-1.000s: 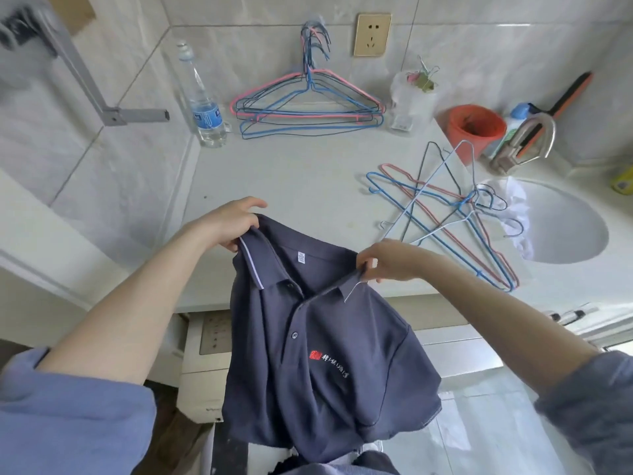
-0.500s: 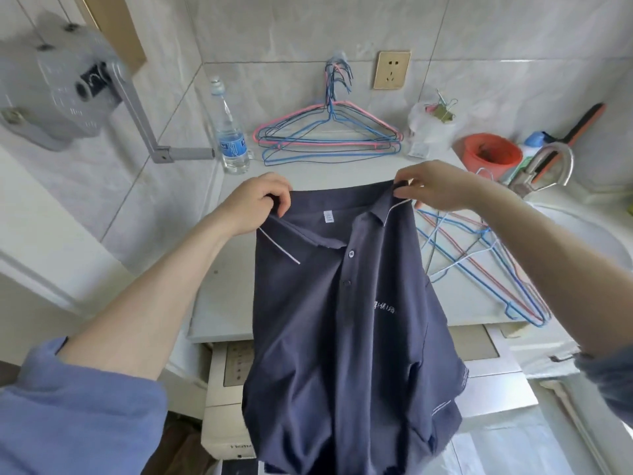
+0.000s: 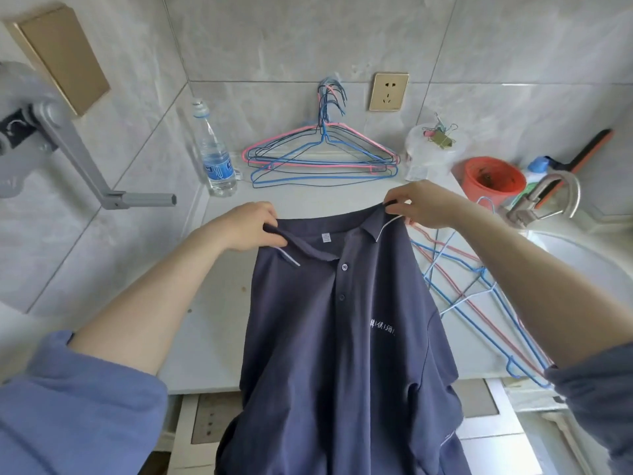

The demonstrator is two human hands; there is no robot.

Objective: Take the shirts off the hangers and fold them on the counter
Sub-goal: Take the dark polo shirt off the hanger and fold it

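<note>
**1. Counter** point(image 3: 219, 323): one, pale. It is running from the tiled wall to the front edge under my arms.

**2. Shirt** point(image 3: 342, 337): one navy polo, already off its hanger. I am holding it up by the shoulders over the counter, with the collar toward the wall and the hem trailing below the front edge. I cannot tell whether the chest is resting on the top.

**3. Loose hangers** point(image 3: 462, 293): one tangled heap, lying on the counter just beside the shirt and partly under my right forearm. The blue, pink and white wires are crossing too much for a sure count.

**4. Hung hangers** point(image 3: 322, 162): one bunch against the back wall, also too crossed to count.

**5. Bottle** point(image 3: 215, 159): one, standing in the corner.

**6. Orange tub** point(image 3: 493, 176): one, near the tap.

**7. Hands**: two. My left hand point(image 3: 246, 228) is pinching the shoulder beside the collar. My right hand point(image 3: 421, 204) is pinching the opposite collar edge.

**Risks, as I am judging them:**
- The sleeve on my right side could come down on the loose heap as I lay the shirt flat. A hook could then snag the knit or leave the fold lumpy.
- The overhanging hem could drag the shirt off the edge if I let go early.
</note>
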